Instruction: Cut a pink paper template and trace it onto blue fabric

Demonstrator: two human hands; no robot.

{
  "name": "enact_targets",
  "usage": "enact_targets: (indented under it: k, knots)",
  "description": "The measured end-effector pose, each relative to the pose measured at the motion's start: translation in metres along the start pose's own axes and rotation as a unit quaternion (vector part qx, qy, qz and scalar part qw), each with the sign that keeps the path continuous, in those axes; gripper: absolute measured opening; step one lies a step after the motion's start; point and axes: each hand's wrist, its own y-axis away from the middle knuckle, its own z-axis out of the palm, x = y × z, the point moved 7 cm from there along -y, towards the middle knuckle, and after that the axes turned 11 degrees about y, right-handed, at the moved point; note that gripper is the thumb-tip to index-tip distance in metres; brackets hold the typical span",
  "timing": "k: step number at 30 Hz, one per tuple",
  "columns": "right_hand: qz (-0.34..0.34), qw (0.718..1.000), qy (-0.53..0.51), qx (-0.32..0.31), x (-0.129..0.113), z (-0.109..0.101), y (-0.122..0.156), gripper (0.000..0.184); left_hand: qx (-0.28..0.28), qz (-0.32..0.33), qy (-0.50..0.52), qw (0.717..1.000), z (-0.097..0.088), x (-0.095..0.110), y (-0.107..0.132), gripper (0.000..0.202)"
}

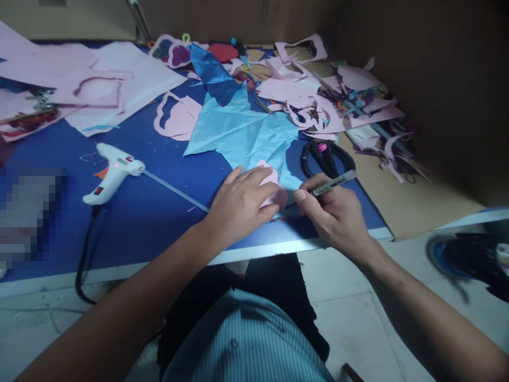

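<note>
My left hand lies flat with its fingers spread, pressing a small pink cutout onto light blue satin cloth. The cutout has a rounded edge and is partly hidden under my fingers. In my right hand is a pen, pinched between thumb and fingers, its tip side close to the cutout's right edge. Just beyond that hand lie black-handled scissors, their blades mostly hidden. A darker blue piece of satin rests at the cloth's far end.
A white hot glue gun with a glue stick in its back lies left, its cord over the table edge. Pink paper scraps heap at the back and right. A pink sheet lies far left. Cardboard borders the right side.
</note>
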Motion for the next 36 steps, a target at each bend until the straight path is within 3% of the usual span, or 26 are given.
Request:
enact_targets:
  k: [21, 36]
  knots:
    - [-0.037, 0.999, 0.019, 0.008, -0.011, 0.0002, -0.0016, 0.03, 0.011, 0.008, -0.002, 1.0, 0.0016, -0.0002, 0.002, 0.023]
    - [-0.013, 0.999, 0.022, 0.02, -0.0032, -0.0021, -0.0009, 0.031, 0.001, 0.002, -0.004, 1.0, 0.0017, 0.0, 0.001, 0.024]
